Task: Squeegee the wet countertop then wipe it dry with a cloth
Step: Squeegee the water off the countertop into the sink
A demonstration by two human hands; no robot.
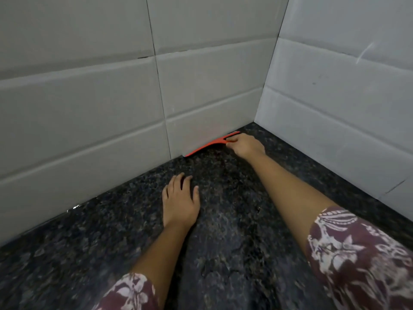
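A red squeegee (210, 146) lies with its blade against the foot of the back tiled wall, near the corner. My right hand (245, 146) grips its handle at the blade's right end, arm stretched far forward. The dark speckled granite countertop (234, 231) fills the lower half of the view and shows faint wet streaks. My left hand (180, 199) rests flat on the countertop, fingers spread, nearer to me and left of the squeegee. No cloth is in view.
Grey tiled walls (89, 97) meet in a corner at the back right, with the right wall (335, 108) closing off the counter's right side. A shiny wet spot (74, 207) sits at the wall's foot on the left.
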